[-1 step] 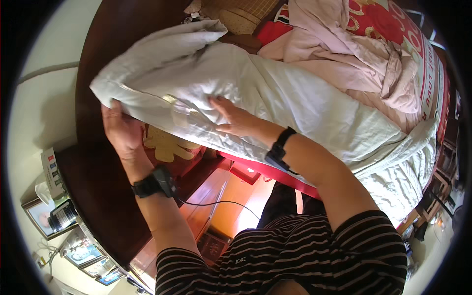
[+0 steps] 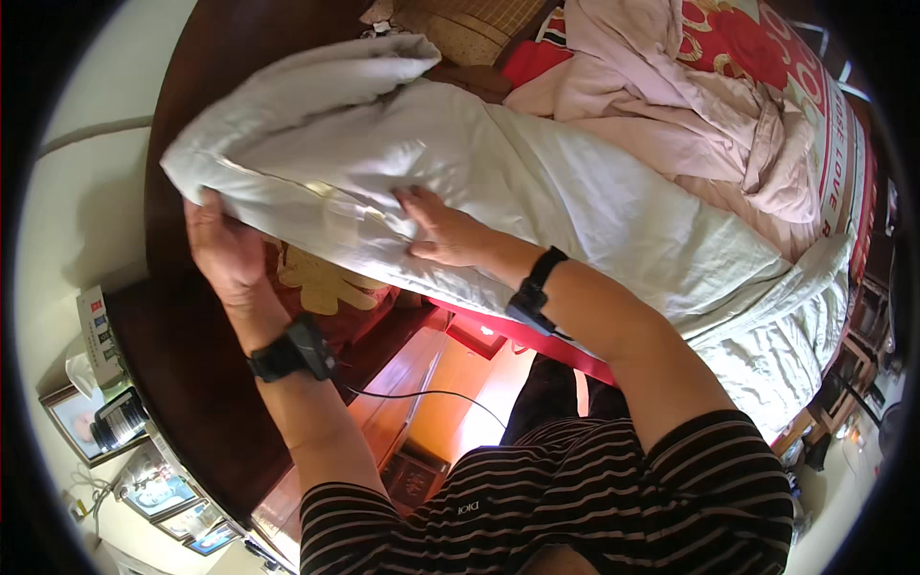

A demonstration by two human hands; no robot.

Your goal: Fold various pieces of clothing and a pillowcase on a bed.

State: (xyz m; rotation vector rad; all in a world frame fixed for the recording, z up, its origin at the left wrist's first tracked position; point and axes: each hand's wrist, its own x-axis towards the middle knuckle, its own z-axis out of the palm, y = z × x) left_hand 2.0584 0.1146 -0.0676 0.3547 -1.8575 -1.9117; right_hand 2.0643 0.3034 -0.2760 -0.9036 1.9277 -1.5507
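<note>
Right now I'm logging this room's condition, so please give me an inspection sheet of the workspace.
Surface: red floral bedding at upper right; dark brown panel at left.
Things in hand: white quilt, loosely folded at its left end.
Clutter: rumpled pink sheet; brown woven mat.
Grips: left hand at the quilt's left edge; right hand on top of it.
Cables: thin black cable by the left wrist device.
Surroundings: framed pictures at lower left.

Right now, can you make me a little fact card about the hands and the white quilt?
Left hand: at the near edge of the white quilt, toward its left end
Right hand: on the quilt, thumb and fingers apart
Quilt's look: rumpled, partly folded at the left
Pink cloth: crumpled, beyond the quilt
Black wristbands: one on each arm
</note>
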